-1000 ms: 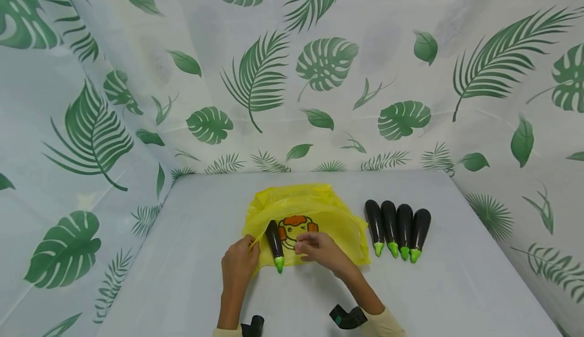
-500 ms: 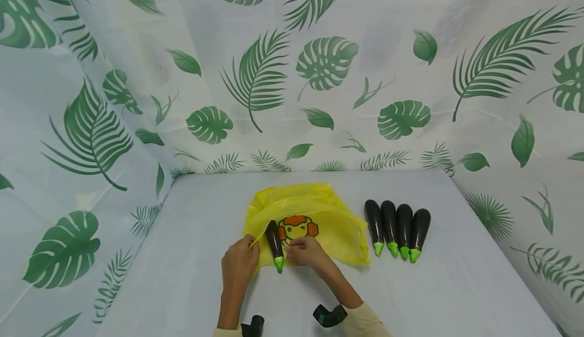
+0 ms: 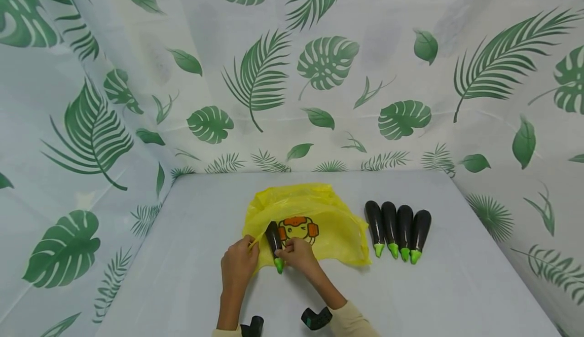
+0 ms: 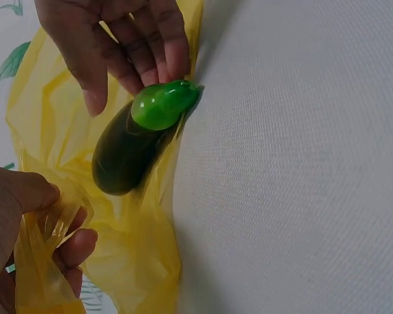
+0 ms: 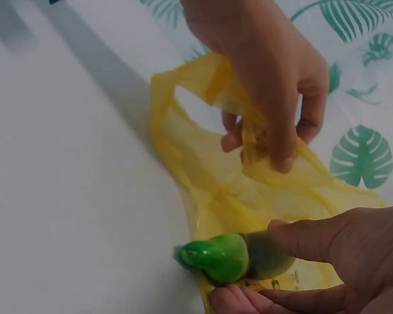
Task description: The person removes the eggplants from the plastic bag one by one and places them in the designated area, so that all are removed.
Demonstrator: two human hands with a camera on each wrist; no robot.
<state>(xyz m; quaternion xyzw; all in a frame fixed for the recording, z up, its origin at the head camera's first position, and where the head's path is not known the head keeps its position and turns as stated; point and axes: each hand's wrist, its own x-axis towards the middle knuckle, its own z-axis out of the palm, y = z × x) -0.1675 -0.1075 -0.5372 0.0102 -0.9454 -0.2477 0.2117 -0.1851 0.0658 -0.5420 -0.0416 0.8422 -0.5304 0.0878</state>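
In the head view a dark eggplant point(image 3: 273, 236) with a green cap lies at the mouth of a yellow plastic bag point(image 3: 339, 238), its cap end sticking out over the front edge. My left hand point(image 3: 239, 260) pinches the bag's edge between thumb and fingers and holds it up. My right hand point(image 3: 298, 256) is at the eggplant's right side, fingertips right by the green cap point(image 4: 158, 108). Seen from the left wrist, the right thumb point(image 4: 95, 98) is spread away from the fingers, short of the eggplant's body. A cartoon duck print on the bag is partly covered by the right hand.
Several more eggplants point(image 3: 397, 230) lie side by side on the white table point(image 3: 456, 286), right of the bag. Behind and at the sides hangs a white sheet point(image 3: 274, 144) printed with green leaves.
My right hand has moved left across the bag's print to the eggplant. My left hand keeps its hold on the bag, and the eggplants stay where they were.
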